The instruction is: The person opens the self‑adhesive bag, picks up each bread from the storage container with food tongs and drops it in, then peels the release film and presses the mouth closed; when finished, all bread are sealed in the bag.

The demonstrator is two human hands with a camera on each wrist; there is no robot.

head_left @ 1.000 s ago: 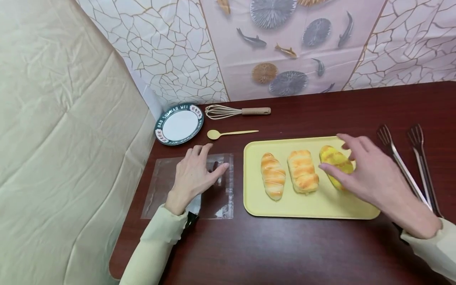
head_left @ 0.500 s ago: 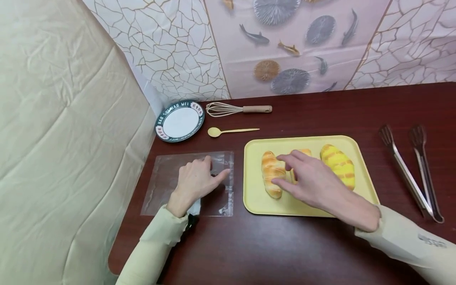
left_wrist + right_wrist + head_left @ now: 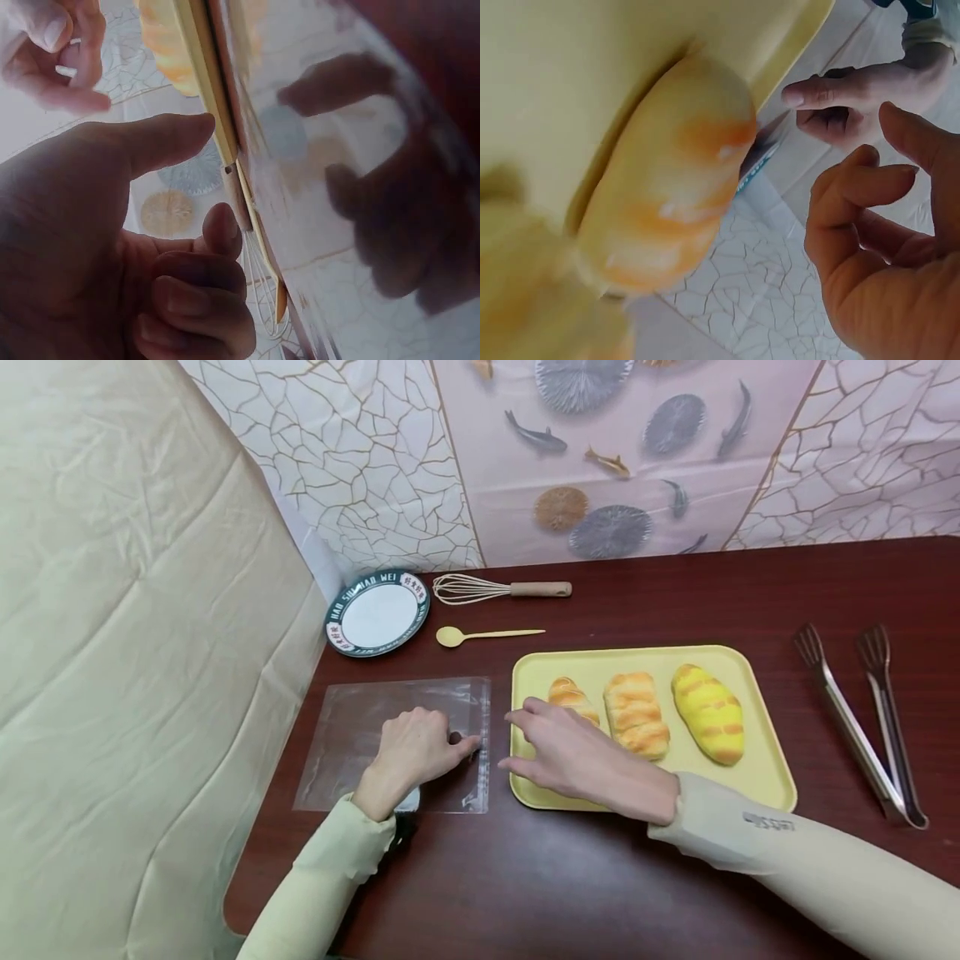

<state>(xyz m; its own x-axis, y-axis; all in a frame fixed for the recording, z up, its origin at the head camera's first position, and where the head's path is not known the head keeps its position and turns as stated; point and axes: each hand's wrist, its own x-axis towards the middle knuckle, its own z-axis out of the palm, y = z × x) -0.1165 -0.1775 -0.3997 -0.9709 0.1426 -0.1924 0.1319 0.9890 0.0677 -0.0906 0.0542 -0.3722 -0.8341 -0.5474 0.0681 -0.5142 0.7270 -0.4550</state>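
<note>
A clear plastic bag [image 3: 356,722] lies flat on the left of the tabletop [image 3: 525,877], its seamed edge to the right; the left hand [image 3: 412,747] is over it. The right hand [image 3: 577,752], thumb and fingers parted, partly hides a long golden roll [image 3: 572,697] with white drizzle, lying far-to-near at the left of a yellow tray [image 3: 761,760].

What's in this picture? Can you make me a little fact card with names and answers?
Left hand: over the clear bag, holding nothing
Right hand: over the left end of the yellow tray, holding nothing
Breads: three, on the tray
Behind the bag: plate
Near plate: whisk, spoon
Right of tray: tongs
</note>
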